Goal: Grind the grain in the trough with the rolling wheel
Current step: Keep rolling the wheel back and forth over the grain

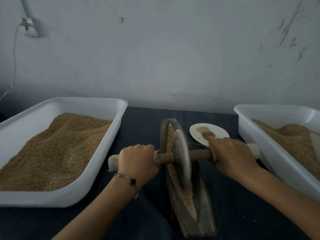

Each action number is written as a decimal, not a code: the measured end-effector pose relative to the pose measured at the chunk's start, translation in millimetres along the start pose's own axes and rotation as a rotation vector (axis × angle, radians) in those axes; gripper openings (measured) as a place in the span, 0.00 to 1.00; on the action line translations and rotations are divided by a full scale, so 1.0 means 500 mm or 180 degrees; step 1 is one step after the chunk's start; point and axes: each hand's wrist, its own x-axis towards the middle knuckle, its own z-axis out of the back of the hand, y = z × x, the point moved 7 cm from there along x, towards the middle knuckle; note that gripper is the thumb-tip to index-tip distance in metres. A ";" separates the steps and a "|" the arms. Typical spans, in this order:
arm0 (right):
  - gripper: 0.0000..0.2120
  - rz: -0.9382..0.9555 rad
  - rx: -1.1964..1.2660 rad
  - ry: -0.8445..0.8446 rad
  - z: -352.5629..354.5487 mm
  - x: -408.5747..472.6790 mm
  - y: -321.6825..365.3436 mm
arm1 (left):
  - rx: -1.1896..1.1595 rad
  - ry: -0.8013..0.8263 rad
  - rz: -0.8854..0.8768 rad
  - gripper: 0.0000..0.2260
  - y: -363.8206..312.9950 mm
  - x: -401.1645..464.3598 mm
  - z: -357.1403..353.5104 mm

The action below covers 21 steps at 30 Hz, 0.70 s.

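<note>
Your left hand and right hand clamp the wooden axle of the grey stone wheel, mid-way in the dark boat-shaped trough. Uneven pressure could tip it, spilling tan grain.

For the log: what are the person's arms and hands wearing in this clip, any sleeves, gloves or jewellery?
Both forearms are bare, with no sleeves in view and no gloves. The left hand has a thin chain bracelet at the wrist, carrying a small dark clover-shaped charm. The right hand and its wrist show no jewellery. No rings are visible on either hand.
</note>
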 end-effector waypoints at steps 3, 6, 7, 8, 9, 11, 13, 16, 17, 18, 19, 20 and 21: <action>0.09 0.0075 0.0114 -0.0096 -0.012 0.067 0.019 | -0.0168 0.0045 0.0011 0.12 0.009 0.070 -0.024; 0.06 0.0189 -0.0150 -0.0291 -0.007 0.153 0.021 | -0.0448 0.0061 0.0245 0.12 0.035 0.129 -0.048; 0.06 0.0233 -0.0255 -0.0370 -0.003 0.178 0.021 | -0.0539 0.0061 0.0331 0.11 0.043 0.144 -0.055; 0.07 0.0273 -0.0322 -0.0412 -0.004 0.196 0.019 | -0.0623 0.0084 0.0395 0.10 0.049 0.157 -0.061; 0.09 0.0293 -0.0341 -0.0430 -0.007 0.210 0.016 | -0.0676 0.0093 0.0418 0.09 0.053 0.167 -0.066; 0.10 0.0244 -0.0248 -0.0476 -0.017 0.222 0.006 | -0.0627 -0.0046 0.0398 0.09 0.054 0.182 -0.063; 0.09 0.0101 -0.0137 -0.0551 -0.025 0.221 -0.007 | -0.0410 -0.0312 0.0310 0.12 0.046 0.191 -0.047; 0.09 -0.0085 -0.0104 -0.0557 -0.039 0.200 -0.013 | -0.0081 -0.0552 0.0128 0.13 0.026 0.186 -0.021; 0.08 -0.0134 -0.0082 -0.0575 -0.038 0.187 -0.012 | -0.0031 -0.0574 0.0072 0.13 0.019 0.178 -0.015; 0.08 -0.0187 -0.0047 -0.0576 -0.035 0.171 -0.010 | -0.0012 -0.0575 0.0003 0.12 0.013 0.163 -0.010; 0.09 -0.0220 -0.0008 -0.0578 -0.030 0.150 -0.006 | -0.0036 -0.0569 -0.0055 0.11 0.007 0.144 -0.006; 0.10 -0.0231 0.0022 -0.0591 -0.023 0.125 -0.001 | -0.0082 -0.0541 -0.0091 0.10 0.003 0.121 -0.002; 0.13 -0.0221 0.0083 -0.0631 -0.014 0.096 0.007 | -0.0143 -0.0506 -0.0125 0.10 0.000 0.095 0.002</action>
